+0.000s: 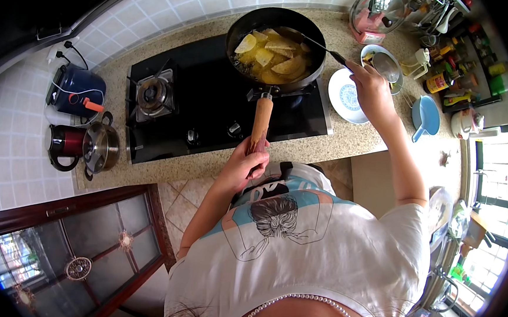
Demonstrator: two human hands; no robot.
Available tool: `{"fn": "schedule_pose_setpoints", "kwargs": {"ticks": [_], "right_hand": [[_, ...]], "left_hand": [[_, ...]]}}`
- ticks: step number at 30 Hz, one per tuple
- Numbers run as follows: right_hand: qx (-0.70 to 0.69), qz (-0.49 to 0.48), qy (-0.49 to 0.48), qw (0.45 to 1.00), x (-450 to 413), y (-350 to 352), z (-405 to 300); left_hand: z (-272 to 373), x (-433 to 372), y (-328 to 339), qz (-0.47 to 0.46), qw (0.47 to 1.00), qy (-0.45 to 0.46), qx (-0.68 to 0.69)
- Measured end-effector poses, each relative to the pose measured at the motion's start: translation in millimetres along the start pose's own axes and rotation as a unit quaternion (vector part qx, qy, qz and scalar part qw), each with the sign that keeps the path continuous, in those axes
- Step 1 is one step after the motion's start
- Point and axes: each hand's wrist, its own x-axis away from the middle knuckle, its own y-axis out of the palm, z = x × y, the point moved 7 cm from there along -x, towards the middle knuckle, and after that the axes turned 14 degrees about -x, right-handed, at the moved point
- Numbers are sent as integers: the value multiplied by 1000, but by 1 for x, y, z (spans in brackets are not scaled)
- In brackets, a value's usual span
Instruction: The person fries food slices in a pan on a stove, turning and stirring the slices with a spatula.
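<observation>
My left hand [245, 163] grips the wooden handle [262, 118] of a deep black wok [278, 16]. The wok stands over the right burner of a black glass gas hob [204, 106]. Flat yellowish slices [287, 66], possibly potato, lie in bubbling oil inside it. My right hand [370, 88] is shut on the black handle of a metal spatula or ladle [317, 43]. The tool's head dips among the slices at the wok's upper right and is partly hidden. Below my right wrist, a white plate with a blue pattern [344, 95] rests on the counter.
A bowl [399, 85] with a mesh strainer [386, 67] stands right of the wok, near a blue dipper [425, 115]. Bottles [438, 82] crowd the far right. A glass-lidded pot [101, 147] and a kettle [66, 142] stand left of the hob.
</observation>
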Motion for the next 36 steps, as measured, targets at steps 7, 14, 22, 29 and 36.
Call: {"fn": "schedule_pose_setpoints", "kwargs": {"ticks": [7, 14, 22, 29, 36], "right_hand": [[-66, -37, 26, 997, 18, -36, -34], [-92, 26, 35, 995, 22, -82, -43], [-122, -36, 24, 992, 20, -104, -66], [-167, -71, -1, 983, 19, -57, -65], [-168, -27, -12, 985, -1, 3, -53]], "left_hand": [[2, 1, 1, -2, 1000, -7, -12], [0, 0, 0, -2, 1000, -12, -8], [1, 1, 0, -4, 1000, -15, -7], [0, 1, 1, 1, 1000, -14, 6], [-1, 1, 1, 2, 1000, -12, 11]]}}
